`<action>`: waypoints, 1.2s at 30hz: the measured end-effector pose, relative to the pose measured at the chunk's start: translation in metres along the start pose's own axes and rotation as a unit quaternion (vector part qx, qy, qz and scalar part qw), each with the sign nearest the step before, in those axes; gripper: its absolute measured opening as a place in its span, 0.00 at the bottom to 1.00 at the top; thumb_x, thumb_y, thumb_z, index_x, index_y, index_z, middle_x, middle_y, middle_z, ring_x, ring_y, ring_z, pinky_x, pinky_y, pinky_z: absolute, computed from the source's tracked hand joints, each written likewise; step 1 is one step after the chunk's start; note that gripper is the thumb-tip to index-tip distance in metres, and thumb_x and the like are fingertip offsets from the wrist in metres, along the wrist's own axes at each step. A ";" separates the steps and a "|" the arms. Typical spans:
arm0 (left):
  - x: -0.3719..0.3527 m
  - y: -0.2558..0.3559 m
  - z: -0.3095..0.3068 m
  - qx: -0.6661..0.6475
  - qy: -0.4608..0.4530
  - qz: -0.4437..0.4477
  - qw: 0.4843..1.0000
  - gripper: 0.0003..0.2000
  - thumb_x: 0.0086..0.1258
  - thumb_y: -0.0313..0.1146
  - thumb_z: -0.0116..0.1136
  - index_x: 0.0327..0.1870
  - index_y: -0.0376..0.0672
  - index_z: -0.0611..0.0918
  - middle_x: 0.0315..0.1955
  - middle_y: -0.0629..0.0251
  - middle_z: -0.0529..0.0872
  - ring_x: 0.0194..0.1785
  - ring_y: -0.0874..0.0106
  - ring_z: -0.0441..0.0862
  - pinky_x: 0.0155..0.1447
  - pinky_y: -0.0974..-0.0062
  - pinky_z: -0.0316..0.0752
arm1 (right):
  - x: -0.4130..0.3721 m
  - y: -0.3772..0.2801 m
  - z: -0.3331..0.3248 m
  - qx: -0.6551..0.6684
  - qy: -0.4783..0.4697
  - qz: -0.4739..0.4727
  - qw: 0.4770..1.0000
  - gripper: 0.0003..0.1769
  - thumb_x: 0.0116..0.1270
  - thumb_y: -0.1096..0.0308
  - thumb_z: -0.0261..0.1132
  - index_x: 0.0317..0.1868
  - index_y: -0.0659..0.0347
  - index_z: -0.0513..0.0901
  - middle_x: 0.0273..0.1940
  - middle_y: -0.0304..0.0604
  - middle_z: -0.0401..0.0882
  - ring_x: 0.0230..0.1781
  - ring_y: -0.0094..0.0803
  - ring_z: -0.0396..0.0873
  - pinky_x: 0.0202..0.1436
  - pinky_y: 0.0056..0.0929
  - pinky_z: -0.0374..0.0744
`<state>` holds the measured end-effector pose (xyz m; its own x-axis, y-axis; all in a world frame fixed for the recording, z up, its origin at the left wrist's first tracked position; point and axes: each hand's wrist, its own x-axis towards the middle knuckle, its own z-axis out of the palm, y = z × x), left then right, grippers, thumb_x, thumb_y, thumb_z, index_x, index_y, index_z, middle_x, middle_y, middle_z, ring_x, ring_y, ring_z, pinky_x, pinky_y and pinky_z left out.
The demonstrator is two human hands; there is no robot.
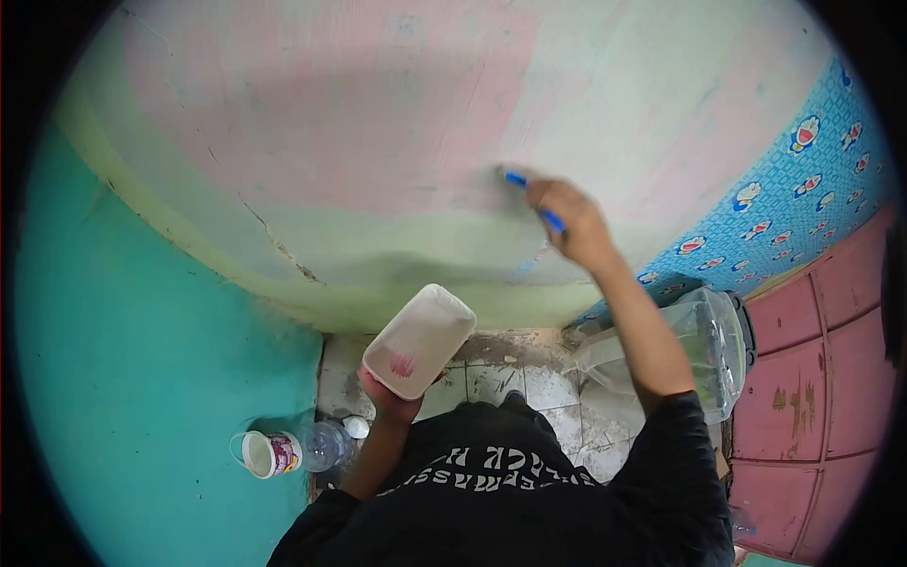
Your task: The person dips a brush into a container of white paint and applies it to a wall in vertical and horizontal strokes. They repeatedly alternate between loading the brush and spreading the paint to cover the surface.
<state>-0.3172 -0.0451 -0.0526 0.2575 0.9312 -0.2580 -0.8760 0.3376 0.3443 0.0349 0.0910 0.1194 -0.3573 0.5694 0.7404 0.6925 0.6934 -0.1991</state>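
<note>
The blue-handled tool (518, 179) slants up to the left, its blurred tip against the wall (378, 113) at a pale pink patch. The right hand (572, 222) hides most of the handle. The white rectangular tub (420, 338) sits tilted in the left hand (387, 397), with a red-pink smear on its near end.

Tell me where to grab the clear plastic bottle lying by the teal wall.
Take the clear plastic bottle across its round middle, from above. It lies on its side beside the teal wall, so the top is likely freest.
</note>
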 end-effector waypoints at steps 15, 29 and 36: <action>0.008 0.005 0.002 -0.028 -0.009 -0.014 0.999 0.36 0.75 0.62 0.40 0.74 0.45 0.73 0.66 0.49 0.80 0.61 0.40 0.84 0.50 0.31 0.86 | 0.034 0.013 -0.006 -0.232 0.087 -0.151 0.957 0.23 0.60 0.76 0.68 0.58 0.53 0.87 0.62 0.58 0.84 0.62 0.51 0.85 0.66 0.47 0.84; 0.016 0.006 -0.020 -0.027 -0.010 -0.017 0.999 0.37 0.75 0.63 0.40 0.75 0.45 0.72 0.68 0.49 0.79 0.62 0.40 0.84 0.51 0.31 0.86 | 0.120 -0.015 -0.082 -0.011 0.049 -0.036 0.998 0.16 0.67 0.80 0.69 0.55 0.64 0.87 0.53 0.50 0.89 0.49 0.38 0.89 0.55 0.31 0.84; 0.016 0.007 -0.023 -0.045 -0.014 -0.022 0.999 0.38 0.74 0.65 0.40 0.76 0.46 0.71 0.69 0.49 0.77 0.64 0.40 0.83 0.53 0.29 0.85 | 0.176 -0.028 -0.126 -0.187 0.284 -0.177 0.924 0.22 0.58 0.83 0.71 0.52 0.54 0.90 0.50 0.43 0.91 0.49 0.39 0.90 0.49 0.34 0.87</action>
<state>-0.3287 -0.0313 -0.0752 0.3077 0.9194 -0.2450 -0.8959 0.3667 0.2508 0.0315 0.1167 0.3360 -0.2894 -0.0610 0.9553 0.8017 0.5298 0.2767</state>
